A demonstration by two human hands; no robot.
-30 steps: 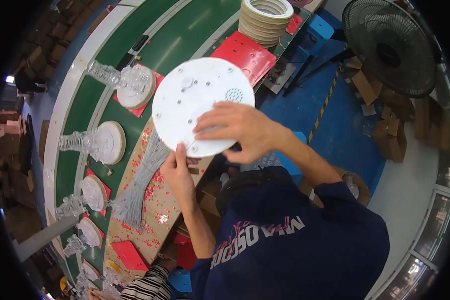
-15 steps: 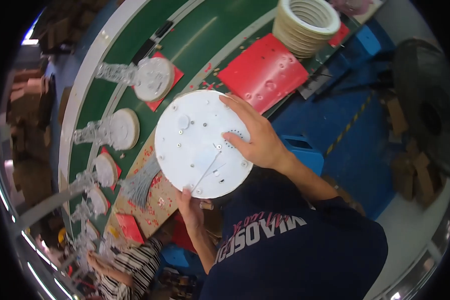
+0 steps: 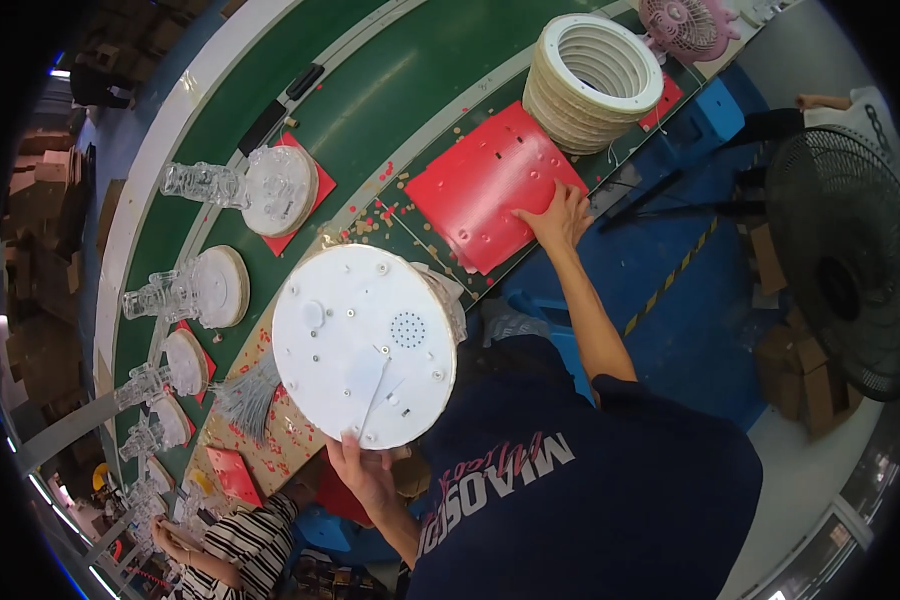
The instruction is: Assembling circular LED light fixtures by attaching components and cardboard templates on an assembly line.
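My left hand [image 3: 360, 470] grips the lower rim of a round white disc-shaped lamp base [image 3: 320, 385], its flat face up. That face has several small screws, a dotted patch of holes and a thin wire or rod lying across it. My right hand [image 3: 562, 215] rests at the near right edge of a red sheet stack [image 3: 480, 180], thumb and fingers apart on it. Part of the underside of the lamp base is hidden.
White rings [image 3: 600, 75] are stacked behind the red sheets. Clear-topped round pieces [image 3: 280, 190] stand along a green curved conveyor [image 3: 390, 80]. Grey wires [image 3: 250, 400] lie on the table. A black fan [image 3: 840, 260] stands right; a person in stripes [image 3: 245, 545] sits lower left.
My right hand has let go of the lamp base and moved right to the red sheets. The lamp base has shifted left and down in the picture, still in my left hand.
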